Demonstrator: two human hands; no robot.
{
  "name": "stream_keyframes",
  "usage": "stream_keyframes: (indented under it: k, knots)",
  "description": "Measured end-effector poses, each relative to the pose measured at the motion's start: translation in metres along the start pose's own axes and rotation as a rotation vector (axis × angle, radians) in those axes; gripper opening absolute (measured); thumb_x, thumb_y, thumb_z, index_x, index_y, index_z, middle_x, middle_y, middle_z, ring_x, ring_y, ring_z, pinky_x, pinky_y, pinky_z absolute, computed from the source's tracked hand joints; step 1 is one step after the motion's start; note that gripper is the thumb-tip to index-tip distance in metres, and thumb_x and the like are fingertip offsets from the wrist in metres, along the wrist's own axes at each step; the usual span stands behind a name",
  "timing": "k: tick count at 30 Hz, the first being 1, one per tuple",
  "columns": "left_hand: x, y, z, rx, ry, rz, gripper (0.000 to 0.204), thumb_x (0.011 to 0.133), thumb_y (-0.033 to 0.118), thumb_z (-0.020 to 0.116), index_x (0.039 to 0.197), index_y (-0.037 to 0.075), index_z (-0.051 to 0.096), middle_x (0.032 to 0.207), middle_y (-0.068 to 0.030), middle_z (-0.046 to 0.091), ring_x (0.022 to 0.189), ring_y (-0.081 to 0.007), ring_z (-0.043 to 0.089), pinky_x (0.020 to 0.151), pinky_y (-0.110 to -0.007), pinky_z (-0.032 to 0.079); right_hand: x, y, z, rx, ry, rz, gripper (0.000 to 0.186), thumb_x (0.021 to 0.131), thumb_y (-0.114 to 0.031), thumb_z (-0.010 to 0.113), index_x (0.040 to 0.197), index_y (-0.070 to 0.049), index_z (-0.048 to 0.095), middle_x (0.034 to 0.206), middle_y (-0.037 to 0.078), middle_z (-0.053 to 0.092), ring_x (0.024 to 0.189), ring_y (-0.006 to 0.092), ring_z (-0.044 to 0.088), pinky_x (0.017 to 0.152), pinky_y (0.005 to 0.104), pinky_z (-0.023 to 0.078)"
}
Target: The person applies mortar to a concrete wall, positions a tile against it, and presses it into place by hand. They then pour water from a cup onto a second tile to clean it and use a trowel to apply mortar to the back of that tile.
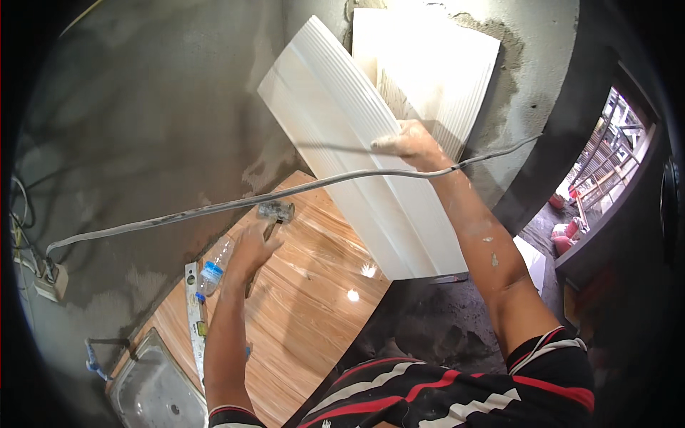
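My right hand [412,143] grips the upper right edge of a long white tile [371,192] with a ribbed band along one side. This tile is held tilted in front of the wall, its lower end by the counter's edge. My left hand [250,250] is closed round the handle of a hammer [277,211], whose grey head points away from me over the wood-patterned counter [321,285]. Beside that hand lie a clear plastic bottle [211,271] with a blue label and a spirit level [194,299]. Another white tile [428,57] is up against the far wall.
A grey cable [285,191] crosses the view from a wall socket [51,282], passing in front of the held tile and my right wrist. A metal sink [157,385] is set into the counter at lower left. Right, an opening [603,164] shows scaffolding and red items.
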State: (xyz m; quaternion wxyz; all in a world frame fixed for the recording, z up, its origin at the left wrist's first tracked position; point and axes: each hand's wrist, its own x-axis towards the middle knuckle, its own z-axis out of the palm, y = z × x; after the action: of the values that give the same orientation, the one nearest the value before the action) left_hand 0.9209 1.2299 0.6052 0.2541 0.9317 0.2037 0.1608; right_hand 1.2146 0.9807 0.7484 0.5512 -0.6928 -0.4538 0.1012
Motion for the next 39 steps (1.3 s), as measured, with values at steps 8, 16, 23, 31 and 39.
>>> stream_keyframes:
  k: [8, 16, 23, 31, 39]
  knots:
    - [0.076, 0.044, -0.047, -0.112, 0.038, -0.018, 0.061, 0.085, 0.033, 0.073, 0.131, -0.006, 0.06, 0.126, -0.0262, 0.065, 0.116, -0.0349, 0.064, 0.1, -0.04, 0.049, 0.048, -0.011, 0.014, 0.088, 0.115, -0.018, 0.034, 0.079, -0.013, 0.079, 0.105, 0.008, 0.072, 0.095, 0.012, 0.074, 0.087, 0.018, 0.068, 0.082, 0.0305, 0.053]
    - [0.136, 0.089, -0.076, -0.196, 0.12, 0.008, 0.059, 0.089, 0.027, 0.073, 0.134, -0.008, 0.058, 0.123, -0.0191, 0.068, 0.111, -0.0215, 0.064, 0.096, -0.033, 0.049, 0.097, 0.036, 0.037, 0.118, 0.279, -0.17, 0.026, 0.083, -0.014, 0.076, 0.099, 0.005, 0.072, 0.089, 0.009, 0.073, 0.083, 0.0159, 0.066, 0.077, 0.0307, 0.053]
    - [0.177, 0.15, -0.083, -0.328, 0.195, 0.05, 0.08, 0.09, 0.029, 0.074, 0.149, -0.01, 0.036, 0.144, -0.0325, 0.05, 0.133, -0.0339, 0.054, 0.109, -0.038, 0.044, 0.125, 0.064, 0.067, 0.219, 0.356, -0.212, 0.028, 0.084, -0.013, 0.076, 0.104, 0.006, 0.071, 0.089, 0.015, 0.075, 0.081, 0.0199, 0.069, 0.08, 0.0341, 0.054]
    - [0.225, 0.201, -0.065, -0.264, 0.476, 0.164, 0.121, 0.075, 0.045, 0.084, 0.154, -0.014, 0.014, 0.145, -0.0424, 0.04, 0.138, -0.0445, 0.045, 0.115, -0.045, 0.039, 0.151, 0.1, 0.094, 0.25, 0.398, -0.254, 0.028, 0.088, -0.014, 0.074, 0.111, 0.002, 0.072, 0.095, 0.011, 0.077, 0.083, 0.0146, 0.068, 0.079, 0.0316, 0.054]
    - [0.251, 0.212, -0.049, -0.272, 0.452, 0.121, 0.136, 0.07, 0.047, 0.088, 0.155, -0.013, 0.0, 0.144, -0.044, 0.039, 0.133, -0.0457, 0.05, 0.113, -0.043, 0.043, 0.173, 0.13, 0.105, 0.133, 0.478, -0.352, 0.03, 0.087, -0.018, 0.077, 0.108, 0.002, 0.071, 0.089, 0.018, 0.075, 0.08, 0.0241, 0.072, 0.075, 0.0359, 0.055]
